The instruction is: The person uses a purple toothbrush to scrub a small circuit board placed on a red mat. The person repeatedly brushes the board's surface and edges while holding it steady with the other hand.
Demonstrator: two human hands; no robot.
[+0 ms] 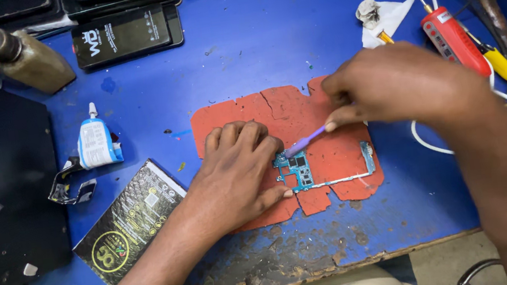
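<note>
A small blue-green circuit board with a thin metal frame arm lies on a cracked red rubber mat. My left hand rests knuckles-up on the mat, fingers curled, pressing down on the board's left end. My right hand holds a thin purple tool whose tip touches the top of the board. Part of the board is hidden under my left fingers.
A blue-and-white glue tube, a dark printed box, a brown bottle and phones lie to the left and back. A red pen-like device, white cable and crumpled tissue sit at right. The table's front edge is chipped.
</note>
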